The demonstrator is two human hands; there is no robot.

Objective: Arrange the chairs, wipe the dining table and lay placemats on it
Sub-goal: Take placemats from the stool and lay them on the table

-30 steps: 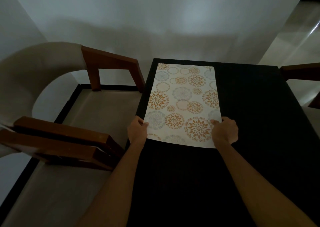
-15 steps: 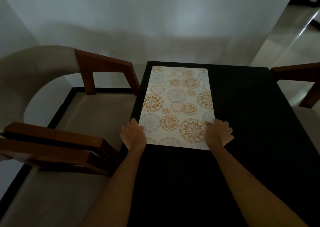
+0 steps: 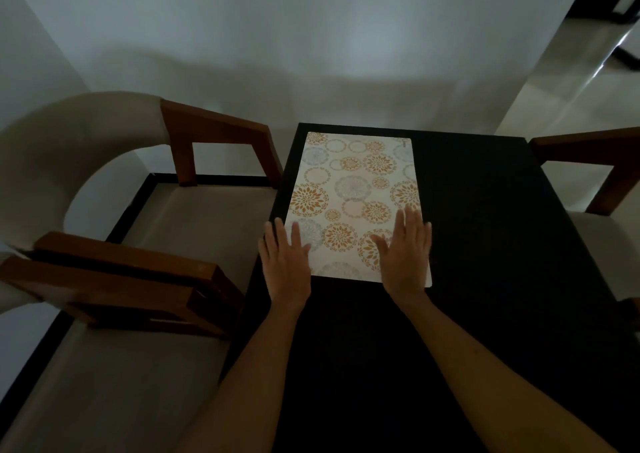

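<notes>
A white placemat [image 3: 353, 189] printed with orange and grey floral circles lies flat on the far left part of the dark dining table [image 3: 485, 245]. My left hand [image 3: 285, 262] rests flat, fingers straight, over the mat's near left corner and the table edge. My right hand [image 3: 407, 255] lies flat with straight fingers on the mat's near right corner. Two wooden chairs with pale seats stand along the table's left side, one far [image 3: 194, 162] and one near [image 3: 114, 286].
A third wooden chair [image 3: 595, 175] stands at the table's right side. A pale wall runs just behind the table's far edge. Shiny floor shows at the upper right. The room is dim.
Both hands went from gripping the mat's near corners with curled fingers to lying flat with straight fingers on them. The mat has settled flat on the table.
</notes>
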